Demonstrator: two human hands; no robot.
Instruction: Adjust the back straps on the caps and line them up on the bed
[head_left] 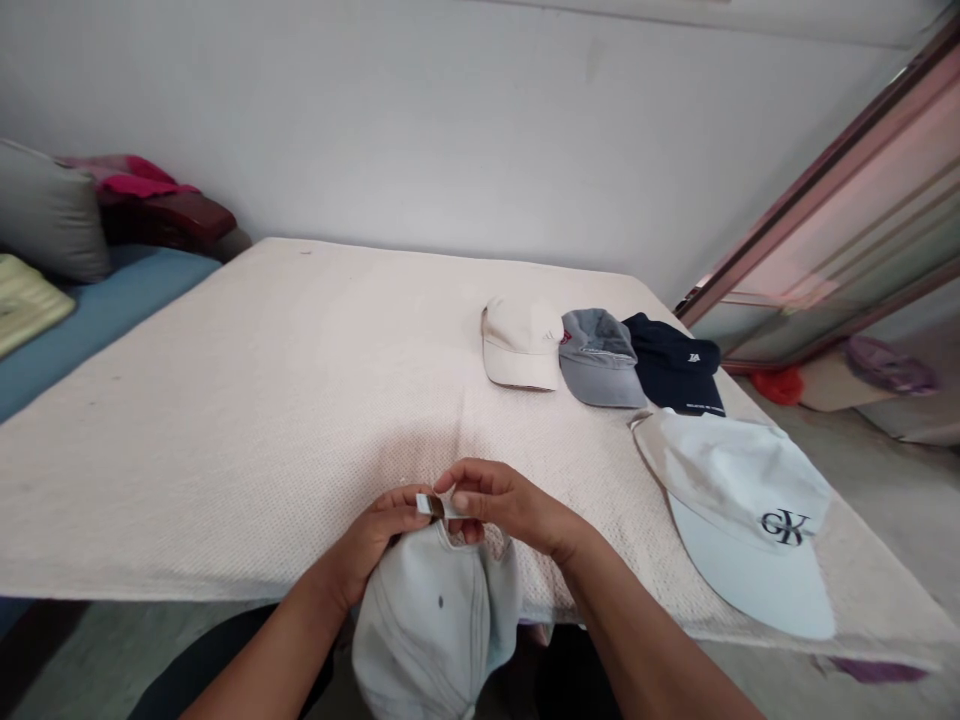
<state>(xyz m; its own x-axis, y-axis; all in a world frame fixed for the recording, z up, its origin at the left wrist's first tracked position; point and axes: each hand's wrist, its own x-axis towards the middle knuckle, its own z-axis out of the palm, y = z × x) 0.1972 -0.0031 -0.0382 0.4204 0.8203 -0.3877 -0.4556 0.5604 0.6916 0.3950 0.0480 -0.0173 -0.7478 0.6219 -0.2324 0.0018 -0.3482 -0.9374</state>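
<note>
A pale grey baseball cap [427, 620] hangs at the table's front edge with its back strap turned up toward me. At the strap's metal buckle [436, 507], my left hand [379, 525] pinches the left end of the strap. My right hand [495, 500] grips the strap just right of the buckle between thumb and fingers. Below the strap the cap's rear opening shows. The cap's brim is mostly hidden underneath.
To the right lie a white cap with black letters [742, 510], a navy cap [671, 360], a grey cap [600, 355] and a cream cap [521, 340] on the cream-covered table [225, 420]. A blue seat with a grey cushion [49, 210] stands left; a wall rises behind.
</note>
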